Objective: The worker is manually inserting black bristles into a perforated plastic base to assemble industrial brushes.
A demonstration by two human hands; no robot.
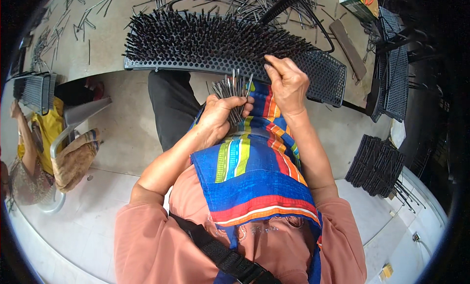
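Observation:
My left hand [220, 113] is closed around a bunch of thin dark metal rods [229, 88], held over my lap just in front of the table edge. A long black perforated rack [196, 64] lies along that edge, with many short dark rods [205, 37] standing upright in its holes. My right hand [289, 81] is over the rack, right of its middle. Its thumb and index finger pinch together at the border of the standing rods. Whatever lies between those fingertips is too small to make out. Bare holes show along the rack's near strip and right end.
Loose rods [289, 10] lie heaped behind the rack, and more rods [88, 20] are scattered at the far left. A flat brown bar [348, 49] and more perforated racks [391, 68] are at the right. Another person [32, 152] sits at left. Bundled dark hooked rods [374, 164] are lower right.

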